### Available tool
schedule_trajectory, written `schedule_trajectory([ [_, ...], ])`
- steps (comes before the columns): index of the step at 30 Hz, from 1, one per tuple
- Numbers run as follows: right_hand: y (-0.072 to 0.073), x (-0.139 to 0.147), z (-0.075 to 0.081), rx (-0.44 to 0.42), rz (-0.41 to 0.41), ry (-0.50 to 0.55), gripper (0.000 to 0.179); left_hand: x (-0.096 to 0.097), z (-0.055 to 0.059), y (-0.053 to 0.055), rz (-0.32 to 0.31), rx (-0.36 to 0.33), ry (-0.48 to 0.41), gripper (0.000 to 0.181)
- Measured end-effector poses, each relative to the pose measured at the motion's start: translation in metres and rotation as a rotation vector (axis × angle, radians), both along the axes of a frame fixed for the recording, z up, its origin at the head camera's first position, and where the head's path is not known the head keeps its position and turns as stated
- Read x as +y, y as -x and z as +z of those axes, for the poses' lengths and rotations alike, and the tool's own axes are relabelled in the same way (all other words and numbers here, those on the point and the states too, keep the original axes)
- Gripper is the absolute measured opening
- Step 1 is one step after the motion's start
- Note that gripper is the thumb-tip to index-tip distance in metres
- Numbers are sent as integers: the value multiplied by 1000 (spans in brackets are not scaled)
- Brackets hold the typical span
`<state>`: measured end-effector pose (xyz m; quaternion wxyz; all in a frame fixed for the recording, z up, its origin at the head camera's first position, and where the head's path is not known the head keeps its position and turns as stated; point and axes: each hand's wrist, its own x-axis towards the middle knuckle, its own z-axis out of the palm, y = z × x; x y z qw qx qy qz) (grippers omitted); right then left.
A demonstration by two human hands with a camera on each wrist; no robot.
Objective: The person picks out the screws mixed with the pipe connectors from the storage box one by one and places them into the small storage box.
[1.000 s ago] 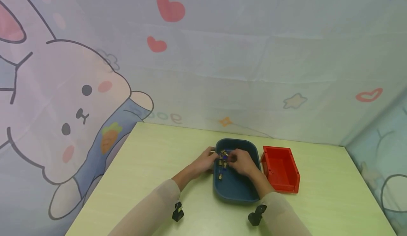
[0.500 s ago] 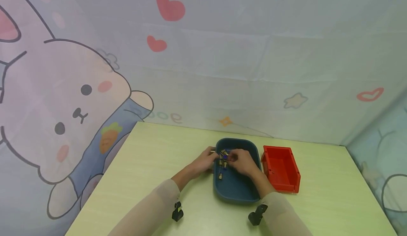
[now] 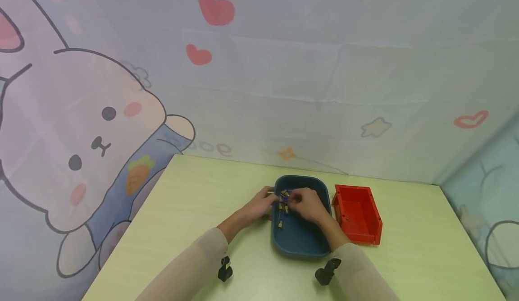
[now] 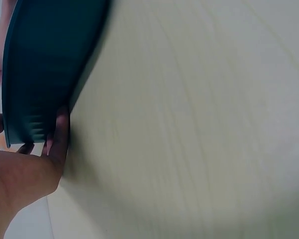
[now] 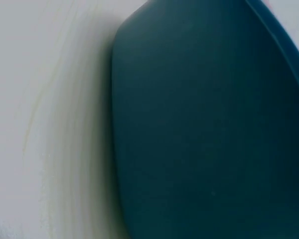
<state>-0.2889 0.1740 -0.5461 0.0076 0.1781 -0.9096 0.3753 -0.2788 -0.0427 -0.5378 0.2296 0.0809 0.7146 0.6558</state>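
Observation:
A dark blue-green plastic tray (image 3: 302, 240) stands on the table in the head view. My left hand (image 3: 257, 205) grips its left wall, thumb over the rim; in the left wrist view, fingers (image 4: 61, 130) lie against the outside of the tray (image 4: 42, 74). My right hand (image 3: 309, 206) reaches inside, fingers bent, fingertips right at a cluster of small brass-coloured and blue pieces. I cannot tell whether it holds one. A brass-coloured piece (image 3: 280, 224) lies nearer me in the tray. The right wrist view shows only the tray (image 5: 199, 119) and pale table.
Right of the tray stands a red plastic bin (image 3: 357, 215), close to my right forearm. The pale yellow-green table (image 3: 211, 179) ends at a printed cloth backdrop (image 3: 284, 80) behind. Black wrist cameras hang under both sleeves.
My right fingers have shifted slightly left over the small pieces. The left hand keeps its grip on the tray, and the tray and red bin have not moved.

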Motion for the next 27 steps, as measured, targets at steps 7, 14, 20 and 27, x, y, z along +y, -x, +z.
schedule_trajectory([
  [7,0,2,3,-10,31,30,4,2,0,-1,19,0,-8,55],
  [14,-1,6,14,-48,75,68,5,2,-1,-1,26,-12,4,56],
  [20,-5,14,31,-25,94,74,5,2,-1,-2,28,-4,26,57],
  [27,-11,23,42,-11,82,83,4,1,-2,0,30,-7,30,56],
])
